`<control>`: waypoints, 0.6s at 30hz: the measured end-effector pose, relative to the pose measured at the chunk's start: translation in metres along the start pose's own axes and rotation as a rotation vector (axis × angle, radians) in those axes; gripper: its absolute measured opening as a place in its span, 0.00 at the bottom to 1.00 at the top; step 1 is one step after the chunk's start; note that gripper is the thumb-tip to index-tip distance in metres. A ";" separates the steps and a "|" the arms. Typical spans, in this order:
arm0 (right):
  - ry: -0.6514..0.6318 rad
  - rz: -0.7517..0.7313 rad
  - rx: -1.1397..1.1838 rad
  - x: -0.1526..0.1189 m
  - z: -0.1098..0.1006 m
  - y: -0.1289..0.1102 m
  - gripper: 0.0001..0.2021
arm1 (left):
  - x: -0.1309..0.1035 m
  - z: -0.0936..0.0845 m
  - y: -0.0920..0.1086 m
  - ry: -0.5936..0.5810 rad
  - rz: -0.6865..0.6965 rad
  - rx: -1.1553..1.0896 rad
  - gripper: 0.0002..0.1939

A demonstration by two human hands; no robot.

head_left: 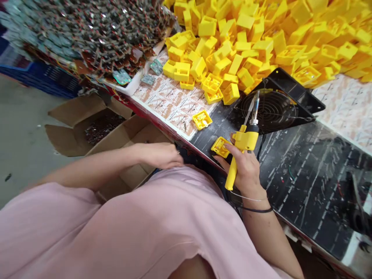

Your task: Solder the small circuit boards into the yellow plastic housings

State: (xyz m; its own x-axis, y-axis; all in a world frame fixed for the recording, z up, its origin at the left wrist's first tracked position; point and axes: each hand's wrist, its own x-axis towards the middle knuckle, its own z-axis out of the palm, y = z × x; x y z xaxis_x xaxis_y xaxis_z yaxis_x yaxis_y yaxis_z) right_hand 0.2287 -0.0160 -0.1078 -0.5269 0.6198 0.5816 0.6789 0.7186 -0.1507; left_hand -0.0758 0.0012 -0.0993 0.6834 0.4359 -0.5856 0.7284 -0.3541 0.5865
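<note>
In my right hand (247,166) is a yellow soldering gun (247,140) with a thin solder wire trailing from its handle end. Its metal tip points up and away, over a black fan (267,110). The thumb and fingertips of that hand also touch a small open yellow casing (220,147) at the table's front edge. Another open yellow casing (202,119) with parts inside lies a little farther off. My left hand (164,155) is low at my lap, beside the table edge, with its fingers curled in; what they hold, if anything, is hidden.
A large heap of yellow casings (241,46) covers the back of the table. At the left are piled circuit boards (116,35), with a few loose boards (148,79) beside them. Below stand open cardboard boxes (77,110) and a blue crate (46,77). A black cable (258,210) crosses my right wrist.
</note>
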 end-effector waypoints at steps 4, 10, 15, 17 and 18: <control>0.033 -0.025 -0.060 -0.001 0.001 0.001 0.31 | 0.006 -0.075 0.022 0.580 0.392 0.359 0.25; 0.083 -0.027 -0.089 0.001 -0.002 0.003 0.33 | 0.054 -0.078 0.023 0.502 0.380 0.588 0.27; 0.051 -0.015 -0.119 -0.002 -0.006 0.009 0.31 | 0.038 -0.055 0.026 0.826 0.346 0.553 0.29; 0.058 -0.008 -0.152 -0.003 -0.007 0.010 0.30 | 0.012 -0.067 0.007 0.896 0.126 0.625 0.20; 0.061 -0.005 -0.154 -0.003 -0.007 0.009 0.30 | -0.002 -0.075 -0.006 0.909 -0.032 0.687 0.19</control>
State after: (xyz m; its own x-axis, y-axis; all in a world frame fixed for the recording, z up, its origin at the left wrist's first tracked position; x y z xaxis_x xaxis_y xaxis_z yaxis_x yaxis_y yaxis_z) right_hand 0.2401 -0.0134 -0.1048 -0.5018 0.5922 0.6304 0.7489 0.6621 -0.0258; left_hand -0.0852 0.0646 -0.0593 0.5795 0.7921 0.1920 0.8088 -0.5879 -0.0156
